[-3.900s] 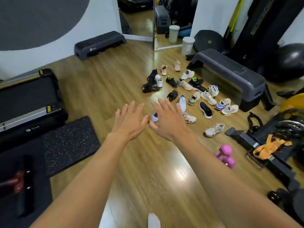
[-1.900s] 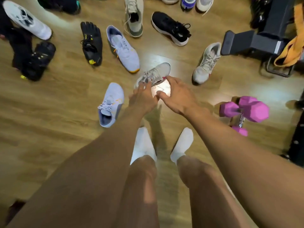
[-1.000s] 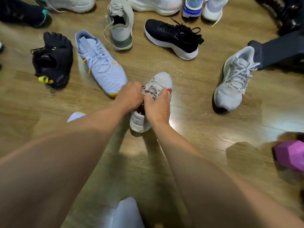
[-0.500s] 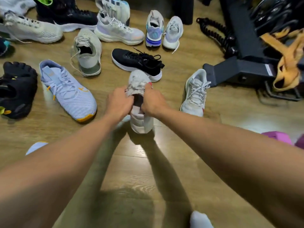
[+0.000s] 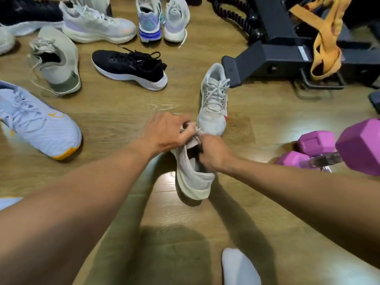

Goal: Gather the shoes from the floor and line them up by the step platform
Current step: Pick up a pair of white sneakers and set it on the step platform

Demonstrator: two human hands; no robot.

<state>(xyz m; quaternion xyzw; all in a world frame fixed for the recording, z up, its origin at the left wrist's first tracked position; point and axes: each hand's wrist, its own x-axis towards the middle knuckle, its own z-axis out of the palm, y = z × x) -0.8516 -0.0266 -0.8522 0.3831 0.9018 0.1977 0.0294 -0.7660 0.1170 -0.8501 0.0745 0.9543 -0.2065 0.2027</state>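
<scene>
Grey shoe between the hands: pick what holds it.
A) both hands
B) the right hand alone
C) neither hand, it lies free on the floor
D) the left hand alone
A: the left hand pinches the grey shoe at the laces, and the right hand has its grip on the shoe's collar.

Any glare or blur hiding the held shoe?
Head view: glare patches on the floor beside the pink dumbbells, none on the grey shoe; left hand and right hand motion-blurred at the laces; arm shadows darken the lower floor.
</scene>
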